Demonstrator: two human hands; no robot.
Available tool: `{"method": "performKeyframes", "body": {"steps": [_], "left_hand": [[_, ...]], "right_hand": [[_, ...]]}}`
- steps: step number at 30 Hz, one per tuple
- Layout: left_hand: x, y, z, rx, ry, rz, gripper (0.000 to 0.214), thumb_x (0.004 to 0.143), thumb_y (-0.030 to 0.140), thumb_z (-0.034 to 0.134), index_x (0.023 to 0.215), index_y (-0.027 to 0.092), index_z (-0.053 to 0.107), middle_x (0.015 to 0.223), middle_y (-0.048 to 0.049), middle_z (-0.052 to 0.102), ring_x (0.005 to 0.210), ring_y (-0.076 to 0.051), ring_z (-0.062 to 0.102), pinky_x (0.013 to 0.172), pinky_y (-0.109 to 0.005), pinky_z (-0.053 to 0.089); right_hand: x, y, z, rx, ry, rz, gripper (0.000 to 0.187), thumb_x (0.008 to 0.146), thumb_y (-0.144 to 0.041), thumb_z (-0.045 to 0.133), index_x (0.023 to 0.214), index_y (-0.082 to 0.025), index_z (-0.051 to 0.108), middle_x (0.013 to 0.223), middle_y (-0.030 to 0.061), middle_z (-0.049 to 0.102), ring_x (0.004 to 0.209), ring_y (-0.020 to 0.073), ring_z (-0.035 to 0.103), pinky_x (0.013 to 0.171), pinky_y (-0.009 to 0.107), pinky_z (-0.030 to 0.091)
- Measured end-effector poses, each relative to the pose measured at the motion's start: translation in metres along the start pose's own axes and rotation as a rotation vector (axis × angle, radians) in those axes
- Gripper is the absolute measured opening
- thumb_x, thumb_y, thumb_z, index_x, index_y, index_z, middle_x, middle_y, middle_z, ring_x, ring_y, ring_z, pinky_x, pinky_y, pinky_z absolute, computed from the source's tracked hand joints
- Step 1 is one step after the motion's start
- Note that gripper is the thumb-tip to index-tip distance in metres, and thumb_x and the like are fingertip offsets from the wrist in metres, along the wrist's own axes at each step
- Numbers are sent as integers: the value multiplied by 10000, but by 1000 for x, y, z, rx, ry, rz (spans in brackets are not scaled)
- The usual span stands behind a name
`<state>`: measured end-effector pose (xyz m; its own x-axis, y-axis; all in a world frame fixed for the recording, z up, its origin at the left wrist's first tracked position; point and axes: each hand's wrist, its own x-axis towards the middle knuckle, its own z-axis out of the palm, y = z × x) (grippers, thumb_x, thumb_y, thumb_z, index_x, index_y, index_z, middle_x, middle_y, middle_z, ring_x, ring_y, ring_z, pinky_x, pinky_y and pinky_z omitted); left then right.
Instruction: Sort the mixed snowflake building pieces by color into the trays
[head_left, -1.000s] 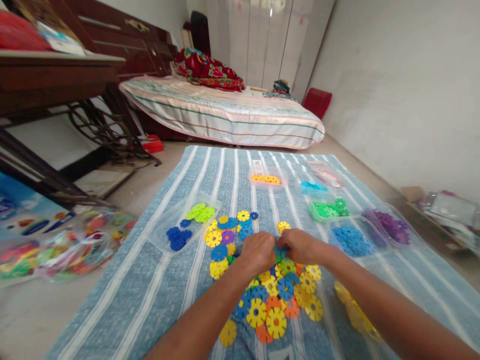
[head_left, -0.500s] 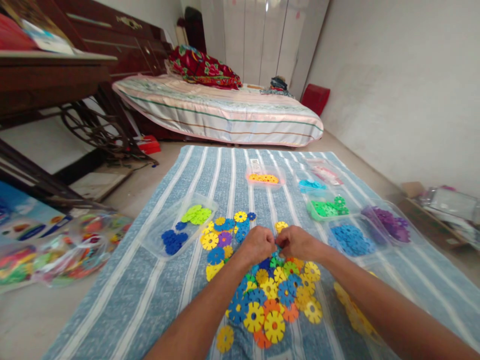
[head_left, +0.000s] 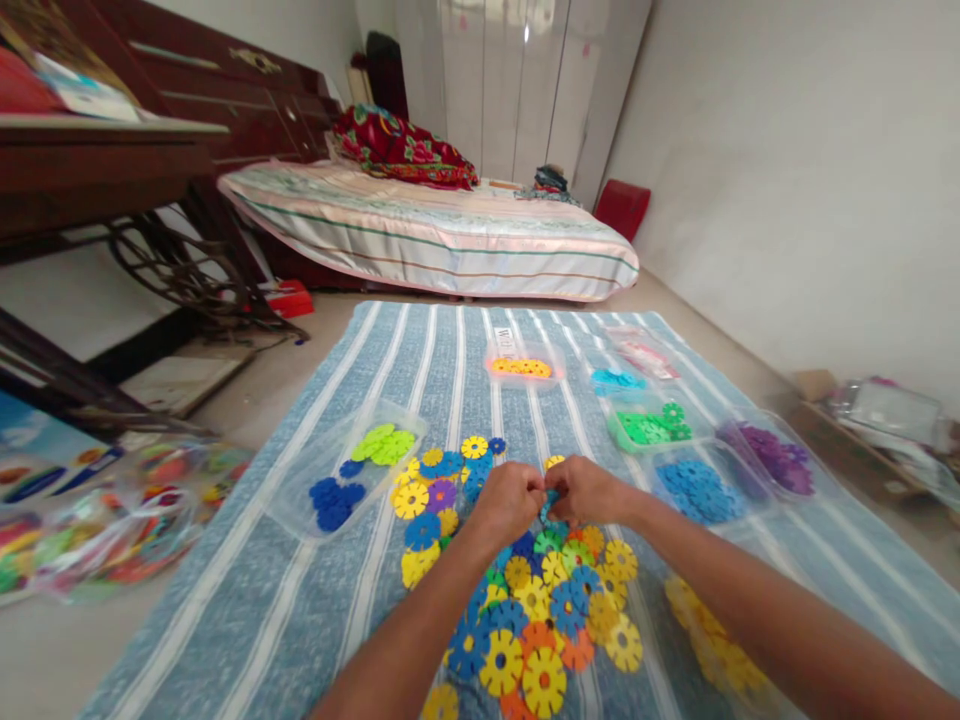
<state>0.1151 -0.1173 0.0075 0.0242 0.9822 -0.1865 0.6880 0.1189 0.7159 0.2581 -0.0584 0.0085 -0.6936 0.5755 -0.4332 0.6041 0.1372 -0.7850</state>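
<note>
My left hand (head_left: 512,502) and my right hand (head_left: 591,491) meet above a loose pile of notched plastic flower discs on the blanket. Both have their fingers closed in a pinch, tips almost touching. A teal-blue disc (head_left: 550,506) shows at the fingertips of my right hand; whatever my left fingers pinch is hidden. Below my wrists the pile mixes yellow discs (head_left: 544,682), blue discs (head_left: 469,645), orange discs (head_left: 577,650) and green ones. A purple disc (head_left: 442,495) lies among yellow and blue ones left of my left hand.
A clear tray (head_left: 289,505) with lime and dark blue discs lies at left. To the right stand tubs of green (head_left: 652,428), blue (head_left: 697,490) and purple discs (head_left: 772,455), plus yellow ones (head_left: 716,640) nearer. A tub of orange-yellow discs (head_left: 521,367) sits farther back.
The view has shifted slightly, so the scene sits a little lower and to the left. My hands remain together over the pile, fingers still pinched.
</note>
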Motion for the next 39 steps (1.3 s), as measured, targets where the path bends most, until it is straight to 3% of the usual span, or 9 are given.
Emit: {"method": "performKeyframes", "body": {"steps": [5,12,15,18,22,24,28,32,39], "left_hand": [[-16,-3,-15,136,73,26,104,730,218,490,670,188,569,615,26,527,641,-122,505,578,-222,311],[-45,-16,-26,303,40,6,92,741,177,476,663,195,522,712,-6,552,715,-151,522,642,-256,322],[-52,-17,-25,387,-13,26,112,764,183,449,693,201,533,767,-18,565,742,-157,538,644,-260,342],[-56,-16,-24,405,-65,54,98,760,189,468,736,211,560,822,-22,580,790,-166,558,677,-266,371],[-57,-16,-21,411,-110,90,113,760,197,492,808,224,590,878,-28,593,869,-182,568,738,-279,397],[-58,-19,-18,412,-126,82,159,760,198,499,878,227,602,918,-38,599,899,-192,568,768,-291,405],[-61,-28,-12,378,-109,83,338,743,205,548,1081,209,560,1053,-72,592,1023,-214,533,876,-311,386],[-62,-30,-10,356,-109,86,285,712,189,561,996,200,578,1001,-59,598,975,-208,544,846,-303,394],[-63,-22,-14,333,-108,62,259,699,221,567,957,217,591,966,-36,602,942,-194,560,799,-284,406]], "right_hand": [[-2,-2,-24,-90,80,-26,19,608,-148,574,596,-161,565,421,-68,499,411,96,531,382,160,356],[9,-2,-139,-434,726,194,206,724,-234,575,878,-130,665,618,19,642,528,145,613,520,215,446],[10,-8,-163,-548,906,244,299,736,-288,579,972,-130,671,866,111,682,779,224,639,662,285,461],[3,-14,-139,-651,790,166,237,738,-279,568,894,-157,700,869,102,686,824,227,621,685,287,444],[-12,-19,-61,-596,115,-167,200,711,-191,567,855,-191,705,739,11,684,663,140,608,590,209,409],[-17,-20,-27,-670,-39,-269,250,700,-143,541,880,-215,699,802,5,694,726,153,618,611,217,401],[-20,-21,2,-889,-79,-273,351,675,-100,507,954,-239,666,925,34,692,863,208,616,643,252,394],[-16,-20,0,-931,-80,-232,296,654,-110,533,896,-225,660,863,27,683,808,187,609,592,232,369],[-16,-11,-15,-634,-4,-155,49,611,-139,617,652,-167,617,616,-30,582,579,97,504,488,194,297]]}}
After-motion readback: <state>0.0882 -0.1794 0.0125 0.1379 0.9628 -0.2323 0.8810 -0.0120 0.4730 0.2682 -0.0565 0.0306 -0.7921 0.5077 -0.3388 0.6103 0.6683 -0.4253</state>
